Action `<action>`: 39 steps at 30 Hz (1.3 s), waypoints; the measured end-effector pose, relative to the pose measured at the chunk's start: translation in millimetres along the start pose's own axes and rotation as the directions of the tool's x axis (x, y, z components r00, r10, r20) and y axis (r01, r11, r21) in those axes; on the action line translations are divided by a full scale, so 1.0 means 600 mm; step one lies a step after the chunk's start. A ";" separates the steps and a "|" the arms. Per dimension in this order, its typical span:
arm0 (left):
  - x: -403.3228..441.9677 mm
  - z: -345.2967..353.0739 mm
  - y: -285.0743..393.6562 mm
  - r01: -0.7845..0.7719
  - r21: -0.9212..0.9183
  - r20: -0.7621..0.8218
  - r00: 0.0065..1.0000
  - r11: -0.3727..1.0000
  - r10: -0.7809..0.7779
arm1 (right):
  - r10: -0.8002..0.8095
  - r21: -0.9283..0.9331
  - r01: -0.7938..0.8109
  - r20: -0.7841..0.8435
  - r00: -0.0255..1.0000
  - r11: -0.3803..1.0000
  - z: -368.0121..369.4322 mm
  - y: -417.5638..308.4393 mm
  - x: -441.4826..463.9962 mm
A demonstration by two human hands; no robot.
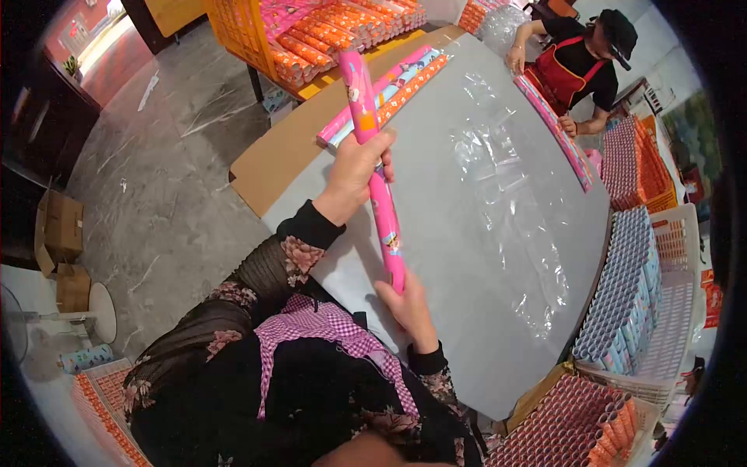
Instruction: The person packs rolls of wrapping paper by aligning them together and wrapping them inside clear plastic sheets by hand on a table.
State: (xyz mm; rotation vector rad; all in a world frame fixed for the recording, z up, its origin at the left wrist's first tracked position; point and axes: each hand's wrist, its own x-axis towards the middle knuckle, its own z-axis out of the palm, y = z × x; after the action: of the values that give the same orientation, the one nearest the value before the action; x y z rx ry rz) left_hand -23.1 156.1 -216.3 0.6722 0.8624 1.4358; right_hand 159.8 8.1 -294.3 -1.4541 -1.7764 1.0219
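Observation:
A pink roll of printed wrapping paper [385,222] is held lengthwise over the near left part of the table. My left hand [359,170] is closed around its middle. Around the near end, my right hand [408,307] is wrapped, the thumb lying along the paper. Just beyond my left hand, a pink roll [419,56], a light blue roll [395,87] and an orange patterned roll [415,87] lie side by side on the table. Clear plastic sleeves [510,194] are spread to the right of my hands.
The grey table [443,335] has cardboard [272,175] along its left edge. Across it, a co-worker [580,66] handles a pink patterned roll [556,128]. Baskets of blue rolls [618,288] and red rolls [560,428] stand at right; orange rolls [327,39] are stacked behind.

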 end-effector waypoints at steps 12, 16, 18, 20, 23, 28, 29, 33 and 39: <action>0.038 -0.059 0.083 0.149 -0.520 0.524 0.834 0.841 0.176 | 0.048 0.486 -0.680 0.794 0.606 0.548 -0.026 0.003 -0.029; 0.014 -0.042 0.094 -0.198 -0.182 0.064 0.975 0.963 0.213 | 0.127 -0.030 -0.124 0.125 0.984 0.992 -0.016 -0.024 -0.016; 0.013 -0.036 0.094 -0.202 -0.173 0.045 0.976 0.964 0.213 | 0.094 0.039 -0.102 0.165 0.982 0.994 -0.015 -0.019 -0.014; 0.017 -0.044 0.094 -0.152 -0.197 0.103 0.979 0.968 0.175 | 0.117 0.187 -0.190 0.345 0.931 0.964 -0.021 -0.017 -0.019; 0.033 -0.063 0.088 0.031 -0.417 0.409 0.899 0.908 0.157 | 0.180 0.396 -0.593 0.706 0.685 0.701 -0.039 -0.024 -0.023; 0.049 -0.071 0.070 0.144 -0.483 0.492 0.861 0.864 0.131 | 0.087 0.471 -0.642 0.762 0.641 0.604 -0.034 -0.013 -0.025; 0.049 -0.070 0.066 0.145 -0.485 0.490 0.862 0.862 0.131 | 0.090 0.469 -0.645 0.763 0.640 0.604 -0.034 -0.017 -0.025; 0.047 -0.060 0.059 -0.041 -0.316 0.164 0.982 0.948 0.097 | 0.173 0.314 -0.283 0.337 0.926 0.906 -0.018 -0.008 -0.027; 0.043 -0.059 0.059 -0.057 -0.277 0.089 0.992 0.959 0.085 | 0.138 0.218 -0.214 0.318 0.938 0.952 -0.037 -0.008 -0.033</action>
State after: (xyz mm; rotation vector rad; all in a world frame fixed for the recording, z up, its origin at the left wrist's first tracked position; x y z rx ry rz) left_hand -73.9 180.0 -209.1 0.5632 0.5512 1.5372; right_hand 179.9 -7.6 -278.4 -1.3731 -1.6608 1.5736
